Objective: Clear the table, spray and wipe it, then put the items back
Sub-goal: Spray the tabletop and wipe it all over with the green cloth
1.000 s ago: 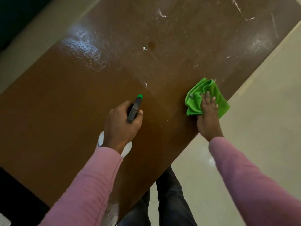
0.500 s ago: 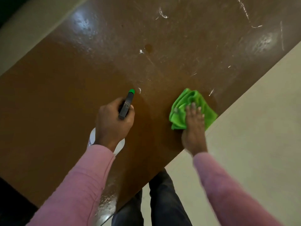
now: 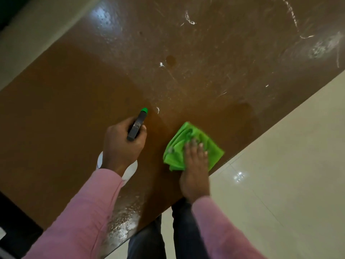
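Left hand (image 3: 123, 146) grips bottle (image 3: 136, 125), fingers curled round its neck. Most of the white body is hidden under hand and wrist, with only slivers showing either side. Grey spray head with green nozzle sticks out past the knuckles, pointing away across table (image 3: 65, 109). Trigger finger hidden; cannot tell whether bottle's base touches the table.

Right hand (image 3: 194, 165) lies flat, palm down, on cloth (image 3: 177, 154), fingers straight and close together, tips blurred. Cloth is green and bunched, on the table by its right edge, near the left hand but apart from it. Its near part is covered by the right hand, whose wrist crosses the table's edge.

Both forearms are in pink sleeves (image 3: 78, 212), cut off at frame bottom. Table is brown and glossy, far end out of frame. White streaks farther out are probably spray residue, and droplets glint at the near edge by the left sleeve. Dark trouser legs (image 3: 184, 230) show below the edge, over pale tiled floor (image 3: 289, 174).
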{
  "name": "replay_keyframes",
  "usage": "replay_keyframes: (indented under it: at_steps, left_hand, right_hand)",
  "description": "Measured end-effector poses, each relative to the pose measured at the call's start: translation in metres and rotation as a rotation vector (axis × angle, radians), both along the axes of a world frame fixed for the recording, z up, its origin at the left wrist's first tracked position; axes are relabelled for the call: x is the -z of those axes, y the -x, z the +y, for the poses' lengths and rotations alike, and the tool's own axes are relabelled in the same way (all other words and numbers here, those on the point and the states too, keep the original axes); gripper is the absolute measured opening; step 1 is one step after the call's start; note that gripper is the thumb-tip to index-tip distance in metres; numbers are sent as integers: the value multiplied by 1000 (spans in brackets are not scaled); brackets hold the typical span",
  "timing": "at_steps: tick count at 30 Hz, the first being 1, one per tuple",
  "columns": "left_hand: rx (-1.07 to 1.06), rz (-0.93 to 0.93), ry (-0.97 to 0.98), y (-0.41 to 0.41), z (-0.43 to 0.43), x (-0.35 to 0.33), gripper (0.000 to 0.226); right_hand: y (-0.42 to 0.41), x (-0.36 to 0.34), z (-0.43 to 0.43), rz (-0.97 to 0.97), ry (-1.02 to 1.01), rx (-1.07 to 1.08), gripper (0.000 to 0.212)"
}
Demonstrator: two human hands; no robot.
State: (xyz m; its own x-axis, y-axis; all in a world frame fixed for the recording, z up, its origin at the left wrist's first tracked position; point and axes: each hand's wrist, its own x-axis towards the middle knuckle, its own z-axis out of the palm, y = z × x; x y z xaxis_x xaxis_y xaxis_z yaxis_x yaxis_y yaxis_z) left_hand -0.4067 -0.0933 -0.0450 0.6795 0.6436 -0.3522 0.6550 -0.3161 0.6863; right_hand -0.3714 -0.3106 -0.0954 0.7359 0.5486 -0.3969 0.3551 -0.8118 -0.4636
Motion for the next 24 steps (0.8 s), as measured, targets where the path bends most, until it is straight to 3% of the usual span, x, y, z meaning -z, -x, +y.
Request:
replay_keyframes:
  at_steps: [4, 7, 12, 17, 19, 24]
  left_hand:
    - [26, 36, 96, -2, 3, 0, 11]
    - [47, 86, 132, -7, 7, 4, 14]
    - [77, 165, 74, -15, 10, 5, 24]
    - [64, 44, 74, -13, 27, -5, 17]
    - [62, 20, 67, -11, 40, -7, 15]
    - [23, -23, 66, -5, 72, -5, 9]
  right_hand:
    - [-137, 6, 14, -64, 82, 204, 80]
    - [-153, 7, 29, -88, 101, 229, 79]
    - [-49, 0, 41, -74, 24, 158, 84]
    - [68, -16, 44, 27, 58, -235, 77]
    - [36, -11, 45, 26, 24, -240, 82]
    - [-144, 7, 68, -115, 103, 164, 79]
